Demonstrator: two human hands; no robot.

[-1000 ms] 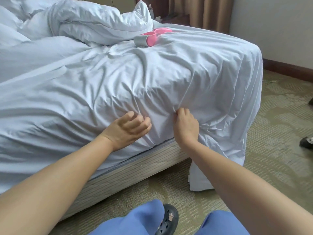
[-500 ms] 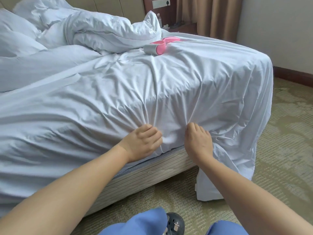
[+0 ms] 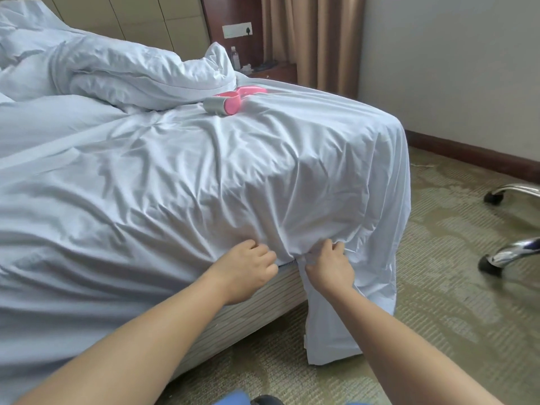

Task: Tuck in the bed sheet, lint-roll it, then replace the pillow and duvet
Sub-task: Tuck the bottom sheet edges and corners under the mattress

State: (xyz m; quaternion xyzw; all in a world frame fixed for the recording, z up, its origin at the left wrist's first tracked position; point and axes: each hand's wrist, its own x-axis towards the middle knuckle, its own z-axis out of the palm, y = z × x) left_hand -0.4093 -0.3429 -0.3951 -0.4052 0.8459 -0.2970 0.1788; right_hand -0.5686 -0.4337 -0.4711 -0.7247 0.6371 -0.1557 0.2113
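Note:
A wrinkled white bed sheet [image 3: 233,176] covers the mattress and drapes over its near side. At the mattress's lower edge my left hand [image 3: 248,270] has its fingers curled into the sheet. Just to its right, my right hand [image 3: 330,267] grips a bunched fold where a loose flap hangs down to the carpet. A pink lint roller [image 3: 225,103] lies on the sheet toward the far corner. The white duvet [image 3: 131,77] is heaped at the back left, and a pillow [image 3: 17,33] sits behind it.
The striped bed base [image 3: 257,302] shows under the mattress. Patterned carpet [image 3: 453,273] spreads to the right, where chrome chair legs on castors [image 3: 508,252] stand. A wooden nightstand [image 3: 271,71] with a bottle stands beyond the bed, by the brown curtains.
Both hands have slid down the mattress side to its lower edge, bunching the sheet there. The view lifted and turned right, bringing the chair legs in.

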